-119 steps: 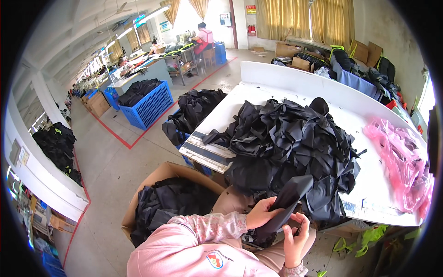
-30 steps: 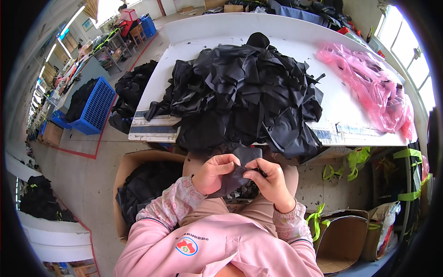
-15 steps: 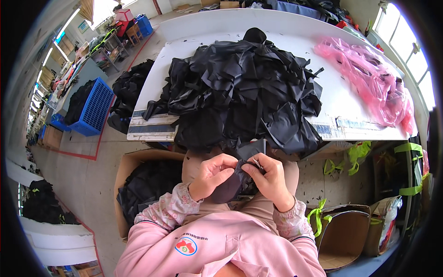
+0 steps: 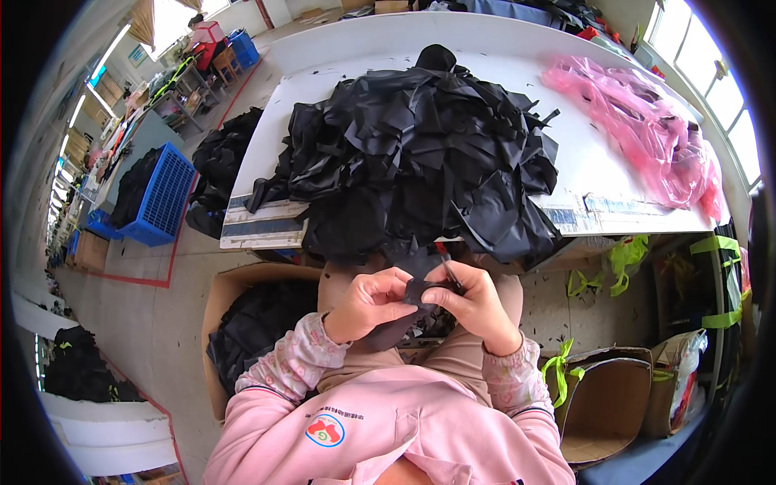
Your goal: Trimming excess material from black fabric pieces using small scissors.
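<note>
Over my lap I hold a small piece of thin black fabric, its lower part hanging down. My left hand pinches its upper left edge between thumb and fingers. Close beside it, my right hand is closed, with thumb and index finger on the fabric's right edge. A slim dark thing shows along the right fingers; its kind I cannot make out. Just beyond my hands a large heap of black fabric pieces covers the middle of the white table and droops over its front edge.
Left of my legs stands a cardboard box of black pieces. Pink plastic sheeting lies on the table's right. An open carton stands at lower right, a blue crate on the floor at left. A person sits far left.
My hands have drawn a little closer together on the fabric, and the left fingers have closed on its edge. The slim dark thing now shows at my right fingers. The view has shifted slightly.
</note>
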A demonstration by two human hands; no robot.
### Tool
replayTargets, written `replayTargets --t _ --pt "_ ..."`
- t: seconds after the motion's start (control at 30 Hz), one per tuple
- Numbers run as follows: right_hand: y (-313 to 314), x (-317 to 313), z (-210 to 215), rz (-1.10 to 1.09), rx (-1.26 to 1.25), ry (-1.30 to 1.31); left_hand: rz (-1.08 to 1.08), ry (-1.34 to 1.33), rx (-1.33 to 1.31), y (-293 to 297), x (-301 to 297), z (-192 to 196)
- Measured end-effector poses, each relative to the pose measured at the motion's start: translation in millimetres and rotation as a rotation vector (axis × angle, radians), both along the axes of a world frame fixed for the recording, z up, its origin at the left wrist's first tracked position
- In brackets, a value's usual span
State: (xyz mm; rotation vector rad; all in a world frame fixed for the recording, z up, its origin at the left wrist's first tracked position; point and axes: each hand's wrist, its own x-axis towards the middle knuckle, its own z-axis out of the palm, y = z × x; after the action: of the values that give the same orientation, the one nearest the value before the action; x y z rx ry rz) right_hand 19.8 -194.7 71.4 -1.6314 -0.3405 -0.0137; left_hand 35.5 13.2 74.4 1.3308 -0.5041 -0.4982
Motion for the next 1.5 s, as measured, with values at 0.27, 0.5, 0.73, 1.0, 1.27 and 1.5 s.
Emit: replayTargets --t 0.27,0.5,0.73,1.0,1.27,1.5 --pt "-6 8 -6 0.232 0.495 0.444 -0.029 0.219 -0.314 -11 -5 3" --pt "0 5 -14 -0.499 -0.198 -0.257 0.2 -0.084 -0.235 -9 -3 -11" --pt "10 -29 -10 -0.109 0.006 -0.06 0.436 -0.413 0.038 -9 -1 -12" --pt "23 -33 2 -0.065 -0.011 -0.099 0.507 -0.733 0.24 -6 2 -19" --pt "26 -32 -24 -0.073 -0.113 0.042 0.519 -0.644 0.194 -10 -3 -19" --pt "21 -35 -14 0.195 0.575 0.553 0.541 -0.566 0.182 -8 -4 -25"
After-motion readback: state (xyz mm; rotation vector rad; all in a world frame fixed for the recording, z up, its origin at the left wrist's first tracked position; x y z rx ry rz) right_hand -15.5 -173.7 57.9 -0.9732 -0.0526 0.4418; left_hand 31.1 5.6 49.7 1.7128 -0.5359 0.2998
